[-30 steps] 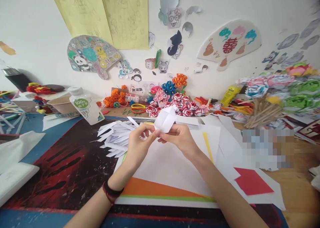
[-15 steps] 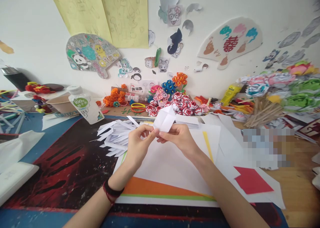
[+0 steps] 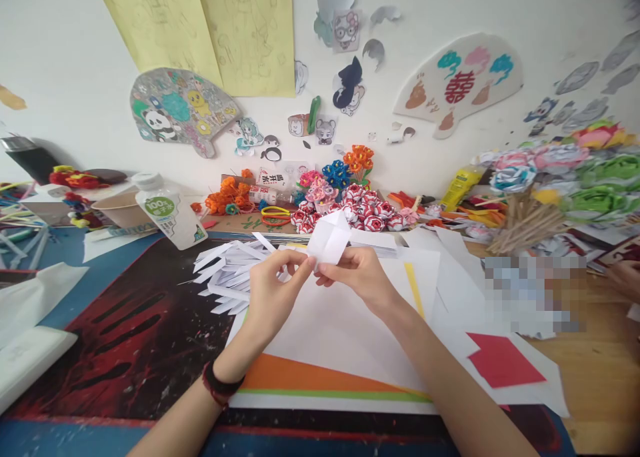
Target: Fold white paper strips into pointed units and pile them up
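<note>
A small folded white paper (image 3: 331, 235) is held up above the table's middle. My left hand (image 3: 280, 280) pinches its lower left corner between thumb and fingers. On the lower right side, my right hand (image 3: 357, 273) grips the same paper, thumb in front and fingers curled behind. Both thumbs nearly meet at its bottom edge. Beneath the hands lies a large white sheet (image 3: 345, 337) on top of orange paper (image 3: 290, 375). A pile of folded white strips (image 3: 227, 277) is just left of my left hand.
Behind stand red-and-white paper flowers (image 3: 370, 210) and a white bottle (image 3: 167, 213). A red paper piece (image 3: 505, 360) lies at the right, near wrapped flowers with sticks (image 3: 530, 223). A black and red mat (image 3: 120, 337) covers the left. Another person's hand (image 3: 627, 280) shows at the right edge.
My left hand and wrist have shifted slightly left, with the paper still in both hands. Another person's hand has come into view at the right edge.
</note>
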`<state>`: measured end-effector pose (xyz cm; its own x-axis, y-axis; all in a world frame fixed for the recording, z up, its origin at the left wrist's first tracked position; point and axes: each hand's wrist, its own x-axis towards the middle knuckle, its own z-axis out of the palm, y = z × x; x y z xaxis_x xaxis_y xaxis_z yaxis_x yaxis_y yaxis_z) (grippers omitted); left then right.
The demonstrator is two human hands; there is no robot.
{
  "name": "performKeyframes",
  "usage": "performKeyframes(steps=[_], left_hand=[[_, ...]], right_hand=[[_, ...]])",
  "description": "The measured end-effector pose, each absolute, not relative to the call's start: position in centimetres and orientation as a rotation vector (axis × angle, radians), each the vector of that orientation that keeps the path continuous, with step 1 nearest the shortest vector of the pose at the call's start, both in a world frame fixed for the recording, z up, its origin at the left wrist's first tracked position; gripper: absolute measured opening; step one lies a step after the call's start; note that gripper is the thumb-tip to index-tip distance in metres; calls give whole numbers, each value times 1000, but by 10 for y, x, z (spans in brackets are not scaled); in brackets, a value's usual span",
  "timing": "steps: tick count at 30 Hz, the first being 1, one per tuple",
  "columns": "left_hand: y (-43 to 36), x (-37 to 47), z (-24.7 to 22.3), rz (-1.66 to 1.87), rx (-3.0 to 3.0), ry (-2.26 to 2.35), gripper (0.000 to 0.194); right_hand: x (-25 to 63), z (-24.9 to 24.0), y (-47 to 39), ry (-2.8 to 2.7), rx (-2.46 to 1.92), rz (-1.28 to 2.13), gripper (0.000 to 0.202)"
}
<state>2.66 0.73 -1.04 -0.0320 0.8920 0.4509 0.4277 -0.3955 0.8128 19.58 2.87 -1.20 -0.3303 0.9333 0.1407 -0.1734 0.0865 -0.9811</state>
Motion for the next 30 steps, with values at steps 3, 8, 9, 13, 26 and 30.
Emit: performKeyframes(steps=[3,8,9,13,26,30], left_hand=[[6,27,-13,1441,1855,1394,20],[6,28,-11,1456,1895,1383,20],[6,28,-11,1459,1906,1379,20],[5,28,-10,1471,1944,1386,20],[6,25,-2,1345,1852,1248,22],[6,25,-3,1355,1795,1168,23]], right_hand=[[196,-11,29,-1405,-825,1444,26],[197,-11,30,-1432,-801,1438,28],[197,-11,30,-1439,-790,1431,28],[197,-12,29,-1458,-779,1410,27],[199,-10,28,-1470,-763,1404,20],[197,-9,26,-1465,-759,1427,22]])
